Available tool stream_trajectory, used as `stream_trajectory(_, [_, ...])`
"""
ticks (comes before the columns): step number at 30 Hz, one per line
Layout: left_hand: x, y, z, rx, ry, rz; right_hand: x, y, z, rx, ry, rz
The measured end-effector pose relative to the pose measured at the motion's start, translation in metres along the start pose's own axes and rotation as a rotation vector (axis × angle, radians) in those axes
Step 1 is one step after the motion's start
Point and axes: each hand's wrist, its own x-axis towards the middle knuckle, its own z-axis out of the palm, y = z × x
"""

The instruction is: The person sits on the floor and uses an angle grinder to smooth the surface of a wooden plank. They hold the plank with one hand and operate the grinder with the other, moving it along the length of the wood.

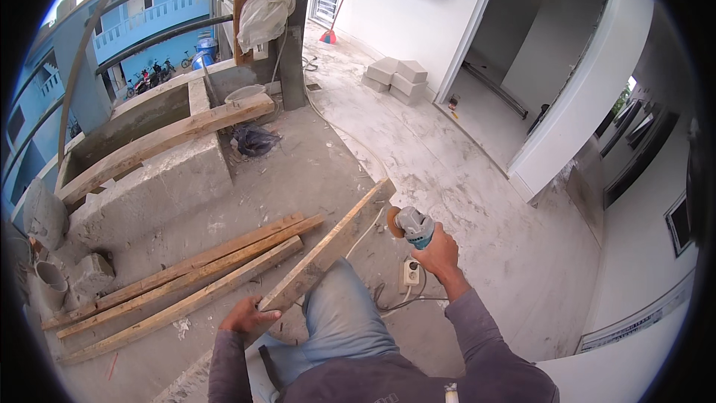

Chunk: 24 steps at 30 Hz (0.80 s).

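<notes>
An angle grinder (415, 225) with a grey head, a teal body and an orange-brown disc is gripped in my right hand (437, 252). Its disc is just right of the upper end of a long wooden board (328, 248); whether the two touch I cannot tell. The board slants across my bent leg. My left hand (250, 316) is wrapped around the board lower down, its thumb on the near side. Beneath my right hand, a white socket block (411, 272) with a cable lies on the floor.
Several timber strips (201, 269) lie on the concrete at left. Behind them, a curved plank (171, 134) rests on a masonry trough (160, 198). A dark plastic bag (255, 139), stacked pale blocks (397, 77) and a trailing cable (350, 133) are farther off. A doorway (514, 52) opens at right.
</notes>
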Motion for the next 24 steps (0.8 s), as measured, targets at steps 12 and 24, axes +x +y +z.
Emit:
stream_trajectory(12, [0.012, -0.006, 0.007, 0.113, -0.018, -0.032, 0.043, -0.010, 0.056, -0.126, -0.032, -0.091])
stream_trajectory(24, [0.006, 0.007, 0.008, 0.180, 0.015, -0.128, 0.049, -0.013, 0.082, -0.132, 0.055, -0.165])
